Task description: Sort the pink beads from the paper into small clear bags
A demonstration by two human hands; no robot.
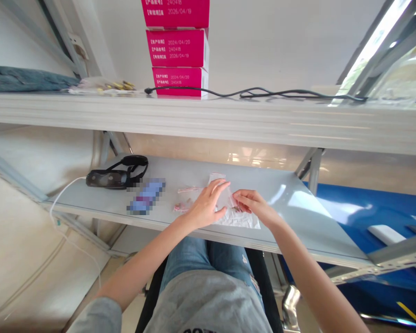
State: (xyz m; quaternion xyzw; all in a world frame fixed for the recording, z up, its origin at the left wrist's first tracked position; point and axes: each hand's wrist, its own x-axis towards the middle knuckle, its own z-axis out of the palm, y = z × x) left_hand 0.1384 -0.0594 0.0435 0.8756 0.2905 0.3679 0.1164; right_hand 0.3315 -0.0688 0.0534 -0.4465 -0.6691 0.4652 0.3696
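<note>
Both hands are meeting over a small clear plastic bag (226, 196), with the fingertips close together but not clasped. The left hand (206, 206) is lying across the bag's left side with its fingers extended, while the right hand (254, 207) is reaching in from the right with its fingers drawn toward the thumb, apparently pinching the bag near its lower part. How firmly either hand is gripping cannot be determined from this view. The bag is positioned between the hands, its long axis running away from the person and leaning slightly left. The left hand is overlapping more of its length, and the right fingertips are nearest the small dark contents (237, 209). A crumpled white plastic sheet (241, 222) is lying beneath the bag and both hands. To the left of the left hand, a pink strip (190, 189) and a small pink packet (183, 206) are resting on a grey metal shelf (263, 187). Farther left, a pixelated blue object (146, 196) and a black head strap (117, 175) are occupying the same shelf, and a white cable (60, 203) is trailing over its edge. Above, three stacked pink boxes (178, 48) and a black cable (253, 92) are resting on a higher shelf (208, 122). Blue panels (360, 208) are showing at right.
</note>
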